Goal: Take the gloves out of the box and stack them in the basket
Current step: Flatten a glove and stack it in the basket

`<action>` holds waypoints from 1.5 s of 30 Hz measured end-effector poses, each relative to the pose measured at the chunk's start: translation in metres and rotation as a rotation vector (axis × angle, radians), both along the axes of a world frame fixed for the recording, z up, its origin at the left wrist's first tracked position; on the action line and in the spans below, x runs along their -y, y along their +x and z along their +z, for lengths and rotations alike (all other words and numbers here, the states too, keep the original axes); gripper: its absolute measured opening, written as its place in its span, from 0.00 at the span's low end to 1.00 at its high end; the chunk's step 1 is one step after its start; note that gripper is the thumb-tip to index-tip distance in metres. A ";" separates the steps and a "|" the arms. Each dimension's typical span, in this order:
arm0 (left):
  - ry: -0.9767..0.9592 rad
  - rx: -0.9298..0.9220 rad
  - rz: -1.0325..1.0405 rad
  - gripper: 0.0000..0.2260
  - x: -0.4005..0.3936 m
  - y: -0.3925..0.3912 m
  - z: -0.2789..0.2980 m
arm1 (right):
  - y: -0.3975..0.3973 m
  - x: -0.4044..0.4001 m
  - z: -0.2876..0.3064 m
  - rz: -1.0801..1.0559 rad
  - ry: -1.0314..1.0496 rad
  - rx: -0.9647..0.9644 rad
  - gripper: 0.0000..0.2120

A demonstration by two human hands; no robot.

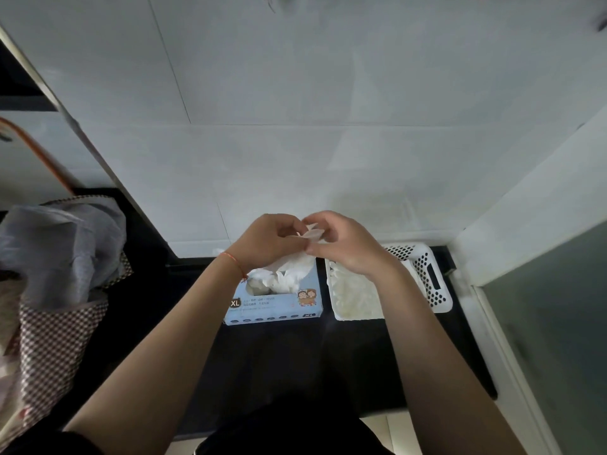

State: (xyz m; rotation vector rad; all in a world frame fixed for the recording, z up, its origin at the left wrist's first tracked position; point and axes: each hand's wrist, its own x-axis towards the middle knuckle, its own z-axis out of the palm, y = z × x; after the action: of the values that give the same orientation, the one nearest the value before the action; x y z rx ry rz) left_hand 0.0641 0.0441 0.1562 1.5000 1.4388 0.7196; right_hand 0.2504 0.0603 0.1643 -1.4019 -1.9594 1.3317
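Two bare hands meeting above the dark counter (282, 356), both pinching one translucent white glove (311, 234) between them. Far off to the left of the left hand, a grey cloth (65, 244) heaped on checked fabric (56, 339). Left hand (272, 241) curled, fingers closed on the glove's left edge, a thin red string (234, 260) round the wrist. Directly beneath and just in front of that hand, a light blue box (279, 310) marked XL, with more crumpled white gloves (282, 277) bulging from its top opening and reaching up toward the held glove. Right hand (345, 247) likewise closed, thumb and fingertips gripping the glove's right edge, touching or nearly touching the left hand; exact contact hard to tell. Under the right wrist and forearm, a white perforated basket (433, 280) standing just beside the box, partly hidden by the arm, already holding a pale pile of gloves (354, 297). Behind both hands, a pale tiled wall (295, 126).
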 end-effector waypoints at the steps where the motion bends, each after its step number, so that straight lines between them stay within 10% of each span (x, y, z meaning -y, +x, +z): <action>1: 0.011 -0.010 -0.001 0.01 -0.002 0.001 0.000 | -0.001 0.000 0.001 -0.004 0.018 0.031 0.16; 6: 0.005 -0.130 -0.096 0.02 -0.005 -0.006 -0.005 | 0.006 0.001 0.003 -0.198 0.099 0.047 0.04; 26: 0.029 -0.111 -0.068 0.04 -0.014 0.015 -0.037 | 0.016 -0.001 0.014 -0.234 0.176 0.001 0.04; 37: -0.225 0.379 -0.023 0.12 -0.021 0.049 -0.067 | 0.068 -0.008 0.002 -0.432 0.122 -0.102 0.04; 45: -0.192 0.212 -0.088 0.07 -0.030 0.085 -0.070 | 0.088 -0.014 -0.003 -0.432 0.093 -0.055 0.05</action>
State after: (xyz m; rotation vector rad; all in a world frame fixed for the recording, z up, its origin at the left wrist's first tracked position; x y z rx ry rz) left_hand 0.1495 0.0740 0.0863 1.2905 1.2379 0.6470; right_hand 0.3382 0.0746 0.1616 -1.6066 -1.5433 1.0528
